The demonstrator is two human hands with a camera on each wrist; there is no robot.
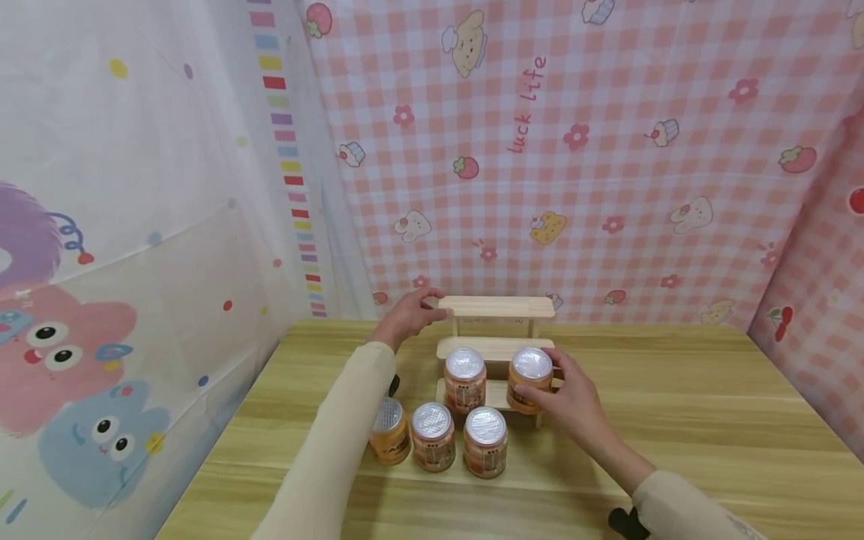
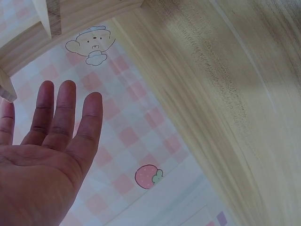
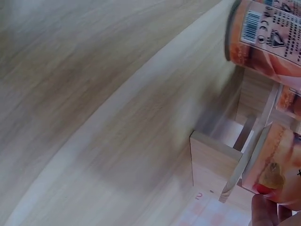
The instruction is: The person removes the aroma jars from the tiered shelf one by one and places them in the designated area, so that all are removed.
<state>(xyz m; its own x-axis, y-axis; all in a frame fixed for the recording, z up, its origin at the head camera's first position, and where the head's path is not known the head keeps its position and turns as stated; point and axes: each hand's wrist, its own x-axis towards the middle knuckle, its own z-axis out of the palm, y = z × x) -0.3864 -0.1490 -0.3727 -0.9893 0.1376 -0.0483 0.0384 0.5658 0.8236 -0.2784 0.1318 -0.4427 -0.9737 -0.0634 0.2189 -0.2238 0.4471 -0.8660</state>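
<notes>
My right hand [image 1: 574, 397] grips an orange-labelled can [image 1: 529, 379] with a silver lid, thumb in front and fingers behind. That can is at the right end of the lowest tier of a small wooden step shelf [image 1: 496, 306]; its base meets the board in the right wrist view. A second can [image 1: 466, 386] stands at the left end of the same tier. My left hand [image 1: 409, 313] is at the left end of the top board, its fingers extended in the left wrist view [image 2: 47, 155]. Whether it touches the shelf I cannot tell.
Before the shelf, three more cans stand in a row on the wood-grain table [image 1: 675, 405]: a left can [image 1: 389, 435], a middle can [image 1: 434, 442] and a right can [image 1: 485, 450]. A pink checked cloth [image 1: 574, 187] hangs behind the table.
</notes>
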